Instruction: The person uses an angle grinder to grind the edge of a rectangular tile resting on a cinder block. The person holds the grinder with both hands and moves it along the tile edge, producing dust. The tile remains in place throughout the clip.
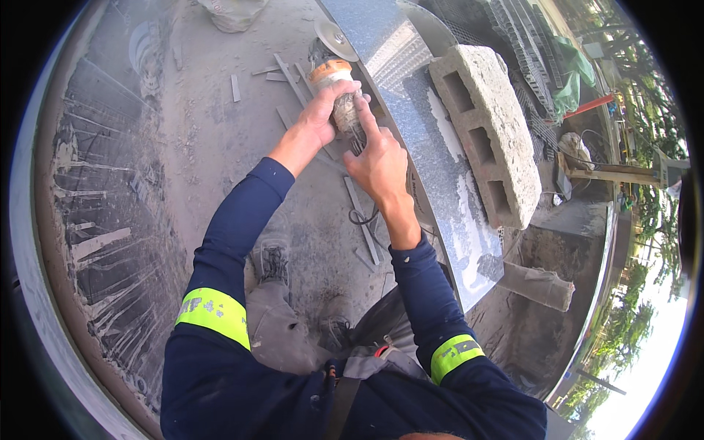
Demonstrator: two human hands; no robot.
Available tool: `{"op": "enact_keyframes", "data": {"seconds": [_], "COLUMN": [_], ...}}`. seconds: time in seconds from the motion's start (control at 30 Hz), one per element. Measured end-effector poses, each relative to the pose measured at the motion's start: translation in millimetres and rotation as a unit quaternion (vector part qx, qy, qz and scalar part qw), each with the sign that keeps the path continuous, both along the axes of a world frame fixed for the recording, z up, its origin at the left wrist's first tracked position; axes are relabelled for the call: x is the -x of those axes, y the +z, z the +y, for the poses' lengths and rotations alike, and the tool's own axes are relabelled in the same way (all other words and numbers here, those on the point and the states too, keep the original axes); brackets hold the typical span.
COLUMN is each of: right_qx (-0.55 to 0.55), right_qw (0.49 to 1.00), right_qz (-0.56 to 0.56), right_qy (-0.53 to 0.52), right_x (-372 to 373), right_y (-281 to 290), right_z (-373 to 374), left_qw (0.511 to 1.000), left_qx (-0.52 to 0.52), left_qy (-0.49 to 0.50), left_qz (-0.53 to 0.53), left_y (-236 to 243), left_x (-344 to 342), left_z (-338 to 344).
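An angle grinder [345, 110], dusty with an orange head, is gripped between both of my hands. Its round, pale disc [336, 39] stands at the far end, beside the left edge of a grey speckled stone slab [400, 81]. Whether the disc touches the slab I cannot tell. My left hand [323, 114] wraps the body just behind the orange part. Closer to me, my right hand [379, 158] closes round the rear, its index finger stretched forward along the body. A dark cord [359, 218] loops below the right hand.
A hollow concrete block [488, 136] rests on the slab. Narrow offcut strips [361, 220] are strewn over the dusty floor [213, 125]. A whitish sack [233, 11] lies at the far left. Stacked mesh panels [521, 51] and green netting [574, 77] are beyond the block.
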State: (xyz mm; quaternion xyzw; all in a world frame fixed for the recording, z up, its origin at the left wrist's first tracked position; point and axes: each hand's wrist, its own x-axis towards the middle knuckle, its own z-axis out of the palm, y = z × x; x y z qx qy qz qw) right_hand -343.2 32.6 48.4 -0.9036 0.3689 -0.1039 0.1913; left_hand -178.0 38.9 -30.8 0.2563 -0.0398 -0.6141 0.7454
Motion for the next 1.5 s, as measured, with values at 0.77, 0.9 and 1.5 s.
{"op": "enact_keyframes", "data": {"seconds": [0.77,0.9,1.5], "right_qx": [0.029,0.012,-0.005], "right_qw": [1.0,1.0,0.999], "right_qz": [-0.004,-0.004,-0.022], "right_qy": [0.006,0.009,0.026], "right_x": [-13.6,2.8,39.5], "right_y": [-6.4,-1.5,6.1], "right_z": [-11.7,1.5,14.3], "left_qw": [1.0,1.0,1.0], "left_qx": [0.009,0.001,0.01], "left_qy": [-0.002,0.011,0.006], "left_qz": [0.004,0.016,0.01], "left_y": [-2.9,2.0,6.0], "left_x": [-13.4,6.7,45.0], "left_z": [-15.1,1.0,23.9]}}
